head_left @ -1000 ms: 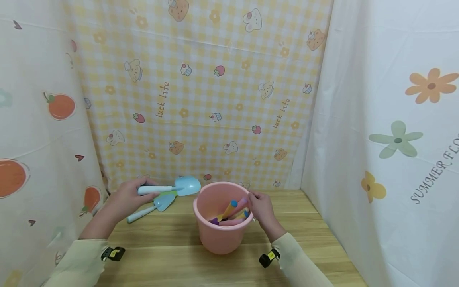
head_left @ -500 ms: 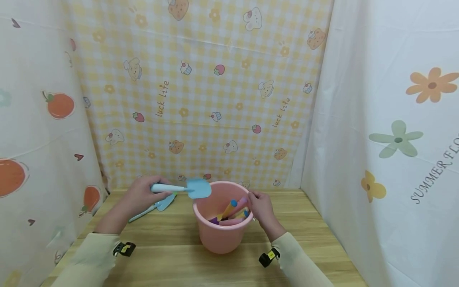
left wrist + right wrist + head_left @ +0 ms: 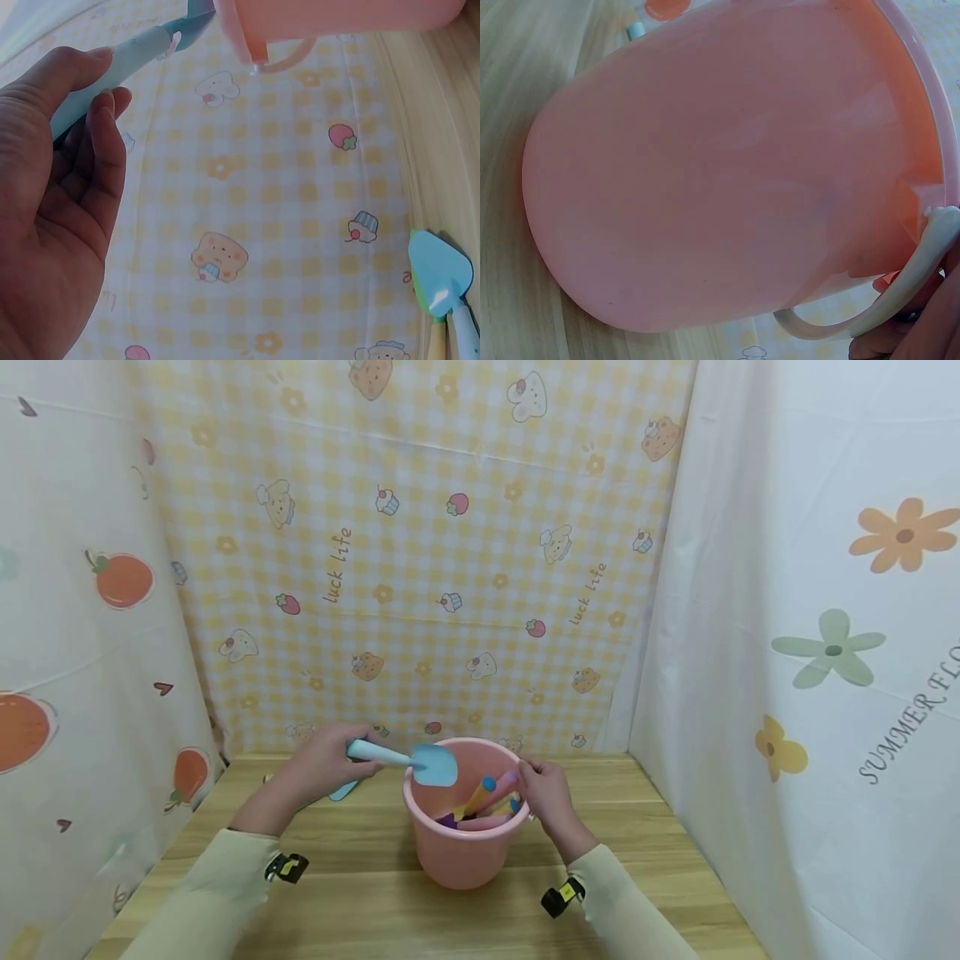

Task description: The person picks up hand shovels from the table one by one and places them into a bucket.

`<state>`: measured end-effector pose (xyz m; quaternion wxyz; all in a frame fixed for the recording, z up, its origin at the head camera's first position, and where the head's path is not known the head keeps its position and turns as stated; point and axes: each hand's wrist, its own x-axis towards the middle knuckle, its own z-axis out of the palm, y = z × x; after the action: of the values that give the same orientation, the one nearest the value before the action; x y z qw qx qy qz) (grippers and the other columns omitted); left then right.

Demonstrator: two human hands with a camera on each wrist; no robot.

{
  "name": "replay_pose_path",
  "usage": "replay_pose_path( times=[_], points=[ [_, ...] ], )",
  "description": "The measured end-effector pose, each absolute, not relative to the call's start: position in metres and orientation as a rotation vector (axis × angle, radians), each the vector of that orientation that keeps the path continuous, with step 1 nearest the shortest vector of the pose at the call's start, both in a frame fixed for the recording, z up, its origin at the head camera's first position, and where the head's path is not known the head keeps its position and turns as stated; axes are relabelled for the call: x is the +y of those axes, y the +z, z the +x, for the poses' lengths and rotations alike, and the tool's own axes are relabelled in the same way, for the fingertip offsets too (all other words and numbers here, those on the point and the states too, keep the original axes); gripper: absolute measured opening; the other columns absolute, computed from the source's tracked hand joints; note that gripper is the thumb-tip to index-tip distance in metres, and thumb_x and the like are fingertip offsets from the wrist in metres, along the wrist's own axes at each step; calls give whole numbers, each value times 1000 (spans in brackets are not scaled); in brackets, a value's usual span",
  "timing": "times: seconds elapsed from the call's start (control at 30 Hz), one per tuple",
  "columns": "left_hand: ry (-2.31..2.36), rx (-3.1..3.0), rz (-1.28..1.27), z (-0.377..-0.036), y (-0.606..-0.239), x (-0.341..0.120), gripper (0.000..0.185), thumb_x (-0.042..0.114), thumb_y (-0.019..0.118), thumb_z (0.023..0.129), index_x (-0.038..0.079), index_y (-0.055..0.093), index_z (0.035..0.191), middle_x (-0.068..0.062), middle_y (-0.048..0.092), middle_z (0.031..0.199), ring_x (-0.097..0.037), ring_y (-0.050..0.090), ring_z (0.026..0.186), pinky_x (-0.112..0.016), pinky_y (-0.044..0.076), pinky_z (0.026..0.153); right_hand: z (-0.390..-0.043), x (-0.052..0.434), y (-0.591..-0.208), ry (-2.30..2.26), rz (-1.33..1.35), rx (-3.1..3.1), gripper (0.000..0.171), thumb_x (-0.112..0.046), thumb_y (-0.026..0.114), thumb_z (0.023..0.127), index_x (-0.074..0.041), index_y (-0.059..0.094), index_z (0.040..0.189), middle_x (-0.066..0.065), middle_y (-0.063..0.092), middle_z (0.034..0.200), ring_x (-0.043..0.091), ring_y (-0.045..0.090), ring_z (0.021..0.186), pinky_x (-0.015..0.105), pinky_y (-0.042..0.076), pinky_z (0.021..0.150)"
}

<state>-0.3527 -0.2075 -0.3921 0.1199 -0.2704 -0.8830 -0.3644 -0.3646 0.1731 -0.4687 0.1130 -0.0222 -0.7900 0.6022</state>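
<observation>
Printed cloth walls a wooden table (image 3: 360, 893); left hand (image 3: 318, 770) holds shovel (image 3: 408, 760), right hand (image 3: 547, 793) steadies bucket (image 3: 459, 852).

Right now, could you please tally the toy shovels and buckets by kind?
Light-blue plastic toy shovels: 2, the held shovel and the lying shovel
Pink plastic bucket: 1
Total: 3
The coloured sticks inside the bucket overlap too much to count.
</observation>
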Motion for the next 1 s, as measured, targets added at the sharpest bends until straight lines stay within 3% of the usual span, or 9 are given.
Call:
replay_pose_path(
  times=[0.33,0.73,1.0],
  points=[
    [-1140,-2578,-845,-362,-397,-188,15,14,90,94,21,81,104,5,69,88,-19,59,75,-34,54,66,-364,173,-468,1750,-68,-2330,33,-20,62,112,0,79,132,19,77,130,26,74,110,30,62,82],
    [-1041,-2611,-903,-366,-400,-168,16,20,92,93,20,79,102,7,68,90,-15,58,77,-33,54,66,-364,173,-469,1775,-75,-2331,35,-22,62,113,0,77,135,21,76,130,21,74,97,27,61,74],
    [-957,-2636,-954,-370,-397,-153,21,13,92,92,22,79,106,12,73,96,-12,65,84,-35,58,73,-364,173,-468,1759,-67,-2335,36,-23,61,113,0,77,136,21,75,134,25,75,107,29,62,79]
  ],
)
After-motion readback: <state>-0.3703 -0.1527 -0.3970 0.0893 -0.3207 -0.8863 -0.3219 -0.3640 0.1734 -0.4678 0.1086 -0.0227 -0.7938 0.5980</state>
